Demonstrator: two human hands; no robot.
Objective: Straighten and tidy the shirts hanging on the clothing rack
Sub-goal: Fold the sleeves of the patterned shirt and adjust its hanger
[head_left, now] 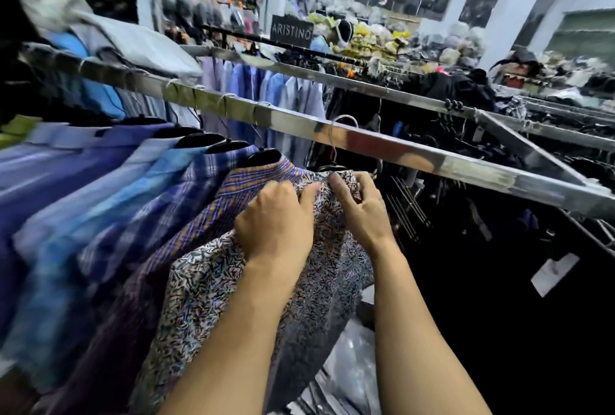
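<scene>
A chrome rack bar (382, 143) runs from upper left to lower right. Several shirts hang from it on black hangers: blue and purple ones at the left, then a purple and orange plaid shirt (199, 224). The rightmost one is a speckled patterned shirt (199, 291). My left hand (278, 220) grips the patterned shirt's fabric just below its collar. My right hand (361, 206) pinches the same shirt's collar area next to it, right under the bar.
A second rail (332, 76) with pale blue shirts stands behind. Dark garments and empty hangers (409, 211) fill the space to the right. A black "ARISTINO" sign (292, 30) and piles of bagged clothes sit farther back. Plastic bags (352, 371) lie on the floor.
</scene>
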